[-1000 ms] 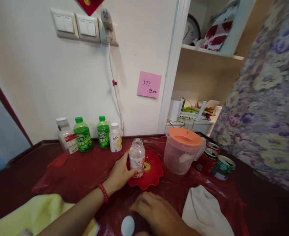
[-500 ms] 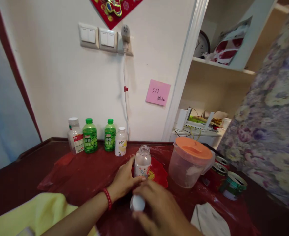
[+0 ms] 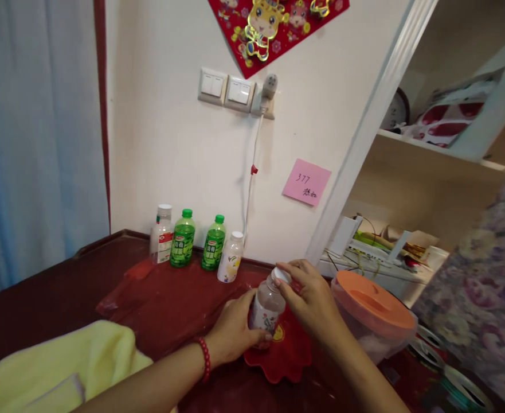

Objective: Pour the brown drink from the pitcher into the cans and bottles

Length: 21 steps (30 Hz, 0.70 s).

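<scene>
My left hand (image 3: 238, 330), with a red bead bracelet at the wrist, is wrapped round the body of a clear bottle (image 3: 270, 299) with a printed label. The bottle tilts slightly above a red scalloped plate (image 3: 300, 350). My right hand (image 3: 310, 295) pinches a white cap (image 3: 281, 276) between thumb and fingers at the bottle's mouth. The cap touches the neck, but how far it is screwed on cannot be seen. Near the wall stands a white bottle with a fruit print (image 3: 230, 261), the closest of the other bottles.
Two green drink bottles (image 3: 182, 244) and a clear jar with a white lid (image 3: 161, 238) stand along the wall. A pitcher with an orange lid (image 3: 376, 301) and several open cans (image 3: 465, 390) are at right. A yellow cloth (image 3: 84, 358) lies front left.
My right hand has raised the white cap from low in front of the bottle onto its mouth. The bottle has been tilted in my left hand. The view has swung to the left.
</scene>
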Tool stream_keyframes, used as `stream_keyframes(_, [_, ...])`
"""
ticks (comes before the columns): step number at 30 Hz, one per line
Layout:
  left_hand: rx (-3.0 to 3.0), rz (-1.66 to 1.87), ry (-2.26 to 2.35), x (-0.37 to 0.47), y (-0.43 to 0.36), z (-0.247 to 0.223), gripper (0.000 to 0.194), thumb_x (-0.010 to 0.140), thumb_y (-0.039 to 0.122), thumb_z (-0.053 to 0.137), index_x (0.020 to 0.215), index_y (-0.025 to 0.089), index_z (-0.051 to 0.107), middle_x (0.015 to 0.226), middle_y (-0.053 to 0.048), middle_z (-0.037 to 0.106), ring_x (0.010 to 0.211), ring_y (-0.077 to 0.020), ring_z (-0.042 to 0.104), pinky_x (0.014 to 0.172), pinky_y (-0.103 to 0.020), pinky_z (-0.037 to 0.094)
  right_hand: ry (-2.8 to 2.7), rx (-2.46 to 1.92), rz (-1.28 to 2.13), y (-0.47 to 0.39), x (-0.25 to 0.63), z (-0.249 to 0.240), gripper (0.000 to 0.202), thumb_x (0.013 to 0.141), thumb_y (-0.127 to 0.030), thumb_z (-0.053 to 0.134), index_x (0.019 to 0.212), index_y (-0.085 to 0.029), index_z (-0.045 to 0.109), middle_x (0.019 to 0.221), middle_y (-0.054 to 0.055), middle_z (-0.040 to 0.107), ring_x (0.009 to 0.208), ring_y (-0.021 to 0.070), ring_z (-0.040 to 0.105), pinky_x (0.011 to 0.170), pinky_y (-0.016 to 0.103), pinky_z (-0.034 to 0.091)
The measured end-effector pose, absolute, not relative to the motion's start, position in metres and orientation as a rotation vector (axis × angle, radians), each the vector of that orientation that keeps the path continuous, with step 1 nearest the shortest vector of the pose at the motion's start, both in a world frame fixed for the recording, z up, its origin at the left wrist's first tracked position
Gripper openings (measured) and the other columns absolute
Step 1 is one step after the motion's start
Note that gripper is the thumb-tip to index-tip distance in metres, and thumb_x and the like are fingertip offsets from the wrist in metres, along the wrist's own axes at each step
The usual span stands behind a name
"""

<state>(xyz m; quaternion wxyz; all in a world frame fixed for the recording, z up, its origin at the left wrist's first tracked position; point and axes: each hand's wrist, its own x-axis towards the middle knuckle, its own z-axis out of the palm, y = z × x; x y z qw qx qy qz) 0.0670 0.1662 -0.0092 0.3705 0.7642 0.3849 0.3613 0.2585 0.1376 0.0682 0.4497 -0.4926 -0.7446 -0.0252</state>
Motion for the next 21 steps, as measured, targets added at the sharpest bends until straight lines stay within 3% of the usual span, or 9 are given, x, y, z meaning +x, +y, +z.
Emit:
stream_keyframes(7, [1.937, 0.956, 0.961, 0.066, 0.164, -0.014, 0.078, 0.065, 0.020, 0.089, 0.139, 0.026, 0.065, 0.129, -0.003, 0.079, 0.112, -0.0310, 0.073, 0.095, -0.037, 0.054, -1.824, -1.206, -0.008, 0.144, 0.253, 0.062, 0.038, 0.095, -0.043, 0.062, 0.117, -0.019, 0.082, 0.102, 0.009, 0.068, 0.093, 0.0259, 0.066, 0.083, 0.041, 0.052])
stream_keyframes(14, [1.923, 0.929, 0.965, 0.066, 0.163, -0.007, 0.077, 0.065, 0.016, 0.086, 0.139, 0.025, 0.065, 0.135, -0.004, 0.077, 0.118, -0.0314, 0.071, 0.100, -0.038, 0.053, -1.689, -1.130, 0.039, 0.143, 0.247, 0.054, 0.030, 0.095, -0.039, 0.067, 0.114, -0.022, 0.082, 0.102, 0.006, 0.069, 0.093, 0.0219, 0.068, 0.084, 0.035, 0.053])
stream_keyframes(21, [1.943, 0.883, 0.992, 0.067, 0.165, -0.006, 0.073, 0.068, 0.021, 0.082, 0.139, 0.025, 0.064, 0.141, -0.008, 0.073, 0.126, -0.0349, 0.066, 0.110, -0.044, 0.050, -1.630, -1.102, 0.058, 0.144, 0.243, 0.049, 0.030, 0.096, -0.036, 0.065, 0.116, -0.022, 0.081, 0.105, 0.007, 0.069, 0.097, 0.0226, 0.067, 0.088, 0.037, 0.054])
